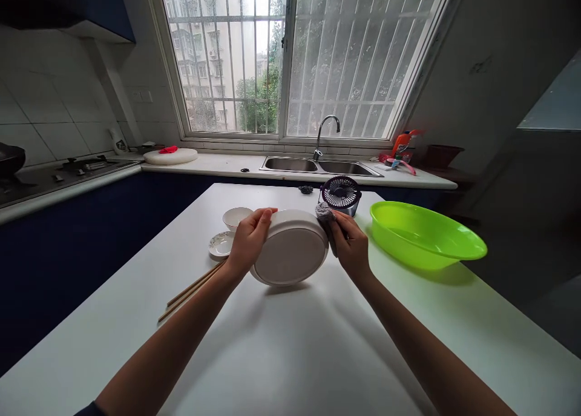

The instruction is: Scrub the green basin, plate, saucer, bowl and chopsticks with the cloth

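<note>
A white dish [291, 255] is tilted up over the table, its flat underside facing me. My left hand [249, 237] is closed on its left rim, thumb on the near side. In my right hand [350, 243] a grey cloth [325, 213] is bunched and pressed against the dish's right rim. Just beyond my left hand are a white bowl [236, 217] and a small patterned saucer [221, 244], the saucer partly hidden by that hand. Wooden chopsticks [189, 292] lie beside my left forearm.
A bright green basin [424, 237] stands on the white table [290, 355] at the right. Behind my right hand is a small dark fan [341, 193], with a dark scouring pad [305, 189] near it. A double sink [290, 163] is set in the far counter.
</note>
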A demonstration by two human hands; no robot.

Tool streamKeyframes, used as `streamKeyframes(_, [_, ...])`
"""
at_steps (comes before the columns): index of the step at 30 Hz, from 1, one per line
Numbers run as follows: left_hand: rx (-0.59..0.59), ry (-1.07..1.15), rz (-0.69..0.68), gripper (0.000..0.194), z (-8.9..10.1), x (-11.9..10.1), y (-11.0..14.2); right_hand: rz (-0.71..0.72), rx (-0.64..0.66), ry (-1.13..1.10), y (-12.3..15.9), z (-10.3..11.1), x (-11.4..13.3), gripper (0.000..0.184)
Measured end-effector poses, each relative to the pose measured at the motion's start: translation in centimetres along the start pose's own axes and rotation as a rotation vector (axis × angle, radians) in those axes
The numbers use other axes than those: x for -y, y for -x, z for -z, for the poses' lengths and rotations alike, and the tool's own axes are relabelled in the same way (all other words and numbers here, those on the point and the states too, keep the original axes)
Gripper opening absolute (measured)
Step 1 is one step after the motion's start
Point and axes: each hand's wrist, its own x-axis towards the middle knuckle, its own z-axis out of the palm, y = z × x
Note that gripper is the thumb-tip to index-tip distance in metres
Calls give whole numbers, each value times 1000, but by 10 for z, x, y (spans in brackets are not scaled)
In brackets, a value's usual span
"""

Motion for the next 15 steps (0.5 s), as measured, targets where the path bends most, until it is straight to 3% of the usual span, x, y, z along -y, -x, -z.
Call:
streamKeyframes(5, [42, -329, -173, 52, 3, 4, 3, 14, -13, 4, -2, -7, -4, 25])
streamKeyframes(11, [-53, -661, -414, 44, 0, 15, 7, 61, 2, 55, -3, -10, -2, 25])
streamKeyframes(15, [-88, -768, -488, 44, -2, 20, 9, 79, 34, 97, -4, -11, 4, 26])
